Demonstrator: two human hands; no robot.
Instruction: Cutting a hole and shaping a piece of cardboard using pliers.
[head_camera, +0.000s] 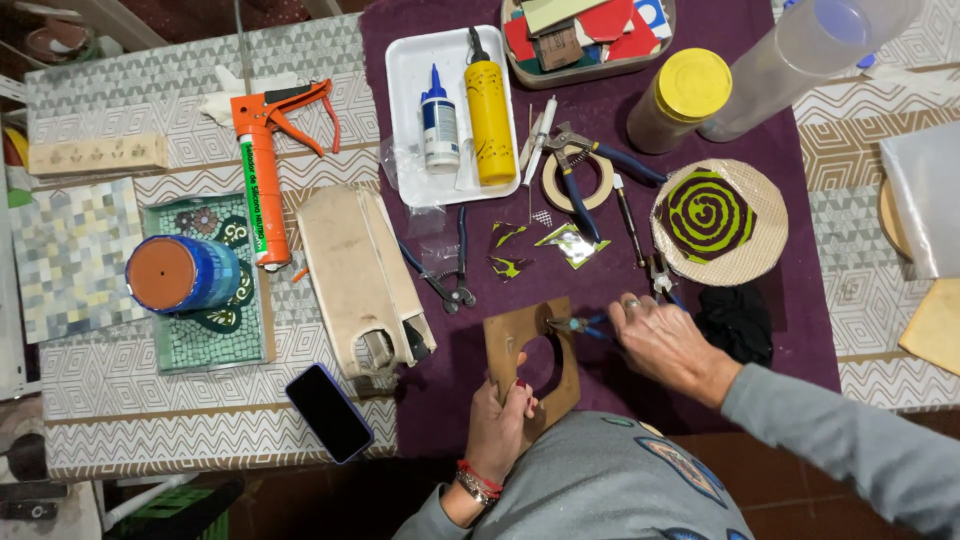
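Purple cloth covers table middle; patterned grey-white covering on both sides. Landmark: brown board with cut-out, at cloth's near edge. Left hand fingers closed on board's near edge. Right hand, just right of board, fingers curled around blue-handled pliers, tips touching board. White tray with glue bottles well beyond board; spiral mosaic disc beyond-right; dark phone left.

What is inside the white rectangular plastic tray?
The white rectangular plastic tray holds a yellow bottle and a white bottle with blue cap. Anything beneath them is covered.
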